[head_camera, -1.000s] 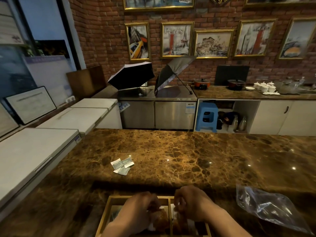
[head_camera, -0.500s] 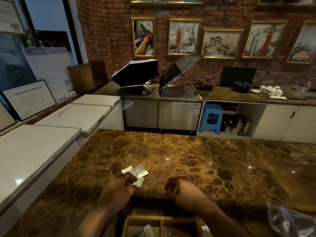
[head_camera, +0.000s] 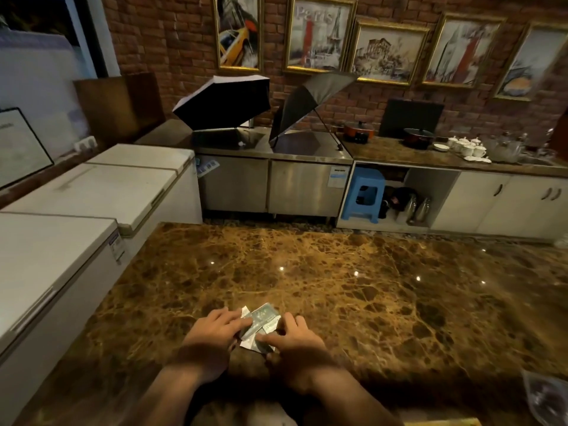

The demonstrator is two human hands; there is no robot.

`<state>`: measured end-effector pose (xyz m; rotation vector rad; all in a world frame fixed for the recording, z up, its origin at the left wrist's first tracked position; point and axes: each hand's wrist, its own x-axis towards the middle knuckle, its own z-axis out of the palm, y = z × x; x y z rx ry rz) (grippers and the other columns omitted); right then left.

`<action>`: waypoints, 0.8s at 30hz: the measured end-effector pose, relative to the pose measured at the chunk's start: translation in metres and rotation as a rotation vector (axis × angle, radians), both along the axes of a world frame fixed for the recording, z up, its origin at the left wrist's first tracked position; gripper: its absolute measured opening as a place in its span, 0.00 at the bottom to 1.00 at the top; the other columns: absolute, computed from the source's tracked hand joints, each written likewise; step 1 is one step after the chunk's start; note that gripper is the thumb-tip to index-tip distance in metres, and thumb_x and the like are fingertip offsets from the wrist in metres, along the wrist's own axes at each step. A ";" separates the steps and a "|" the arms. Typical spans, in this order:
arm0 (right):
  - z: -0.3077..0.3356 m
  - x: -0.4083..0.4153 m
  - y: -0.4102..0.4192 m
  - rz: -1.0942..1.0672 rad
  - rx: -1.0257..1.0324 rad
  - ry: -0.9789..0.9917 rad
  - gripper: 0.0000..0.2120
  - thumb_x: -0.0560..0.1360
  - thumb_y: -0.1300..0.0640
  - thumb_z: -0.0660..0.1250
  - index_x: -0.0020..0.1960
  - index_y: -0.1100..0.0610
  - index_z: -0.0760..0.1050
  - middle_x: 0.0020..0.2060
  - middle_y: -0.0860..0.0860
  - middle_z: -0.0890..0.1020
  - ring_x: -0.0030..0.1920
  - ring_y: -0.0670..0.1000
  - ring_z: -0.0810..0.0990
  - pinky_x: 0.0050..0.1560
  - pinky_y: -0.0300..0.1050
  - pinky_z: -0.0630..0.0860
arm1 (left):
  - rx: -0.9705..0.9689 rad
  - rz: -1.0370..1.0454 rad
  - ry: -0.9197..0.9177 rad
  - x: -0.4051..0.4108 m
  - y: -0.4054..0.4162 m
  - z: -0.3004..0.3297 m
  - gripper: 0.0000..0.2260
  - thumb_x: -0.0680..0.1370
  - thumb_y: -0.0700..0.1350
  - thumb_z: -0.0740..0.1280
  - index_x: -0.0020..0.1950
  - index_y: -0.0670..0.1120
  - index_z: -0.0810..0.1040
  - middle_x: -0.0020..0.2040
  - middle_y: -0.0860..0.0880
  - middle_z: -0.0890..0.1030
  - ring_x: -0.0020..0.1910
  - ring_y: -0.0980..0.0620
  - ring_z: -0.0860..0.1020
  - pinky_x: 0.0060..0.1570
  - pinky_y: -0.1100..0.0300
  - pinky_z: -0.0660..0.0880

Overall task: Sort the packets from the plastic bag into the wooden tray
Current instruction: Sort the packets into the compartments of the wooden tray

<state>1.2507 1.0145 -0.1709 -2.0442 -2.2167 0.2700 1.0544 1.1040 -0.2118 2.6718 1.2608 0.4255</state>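
A small heap of grey-green and white packets (head_camera: 261, 321) lies on the brown marble counter (head_camera: 368, 302). My left hand (head_camera: 215, 336) rests flat on the heap's left side, fingers spread over the packets. My right hand (head_camera: 292, 339) touches its right side, thumb and fingers on the packets' edges. Neither hand has lifted a packet. The clear plastic bag (head_camera: 547, 398) lies crumpled at the lower right edge. Only a sliver of the wooden tray (head_camera: 442, 422) shows at the bottom edge, behind my right forearm.
White chest freezers (head_camera: 76, 210) line the left side of the counter. Beyond the counter's far edge stands a steel cabinet with two open umbrellas (head_camera: 227, 103) on top. A blue stool (head_camera: 364, 193), pots and white cups stand along the back wall.
Both hands left the wooden tray and reached forward to the packet heap, now touching it from both sides. The view tilted up, so the tray and bag slid toward the bottom edge.
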 end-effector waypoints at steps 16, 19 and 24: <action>-0.032 0.006 0.011 -0.049 0.159 0.023 0.06 0.62 0.51 0.72 0.36 0.53 0.78 0.38 0.48 0.81 0.36 0.54 0.81 0.29 0.44 0.76 | -0.120 0.156 -0.065 -0.022 0.011 0.013 0.14 0.63 0.54 0.77 0.42 0.54 0.75 0.43 0.56 0.76 0.45 0.50 0.78 0.45 0.54 0.68; -0.023 0.009 0.010 -0.166 0.065 0.239 0.13 0.71 0.54 0.72 0.53 0.53 0.75 0.49 0.51 0.81 0.47 0.56 0.81 0.46 0.49 0.75 | -0.177 0.172 -0.183 -0.021 0.006 0.019 0.17 0.64 0.46 0.78 0.43 0.55 0.72 0.45 0.56 0.72 0.42 0.51 0.76 0.43 0.52 0.73; 0.001 0.014 0.016 -0.302 -0.084 0.544 0.10 0.69 0.54 0.77 0.45 0.47 0.77 0.39 0.45 0.80 0.38 0.41 0.77 0.44 0.44 0.77 | -0.204 0.225 -0.351 -0.023 0.002 0.019 0.19 0.64 0.37 0.75 0.42 0.55 0.70 0.42 0.60 0.71 0.38 0.56 0.73 0.39 0.56 0.71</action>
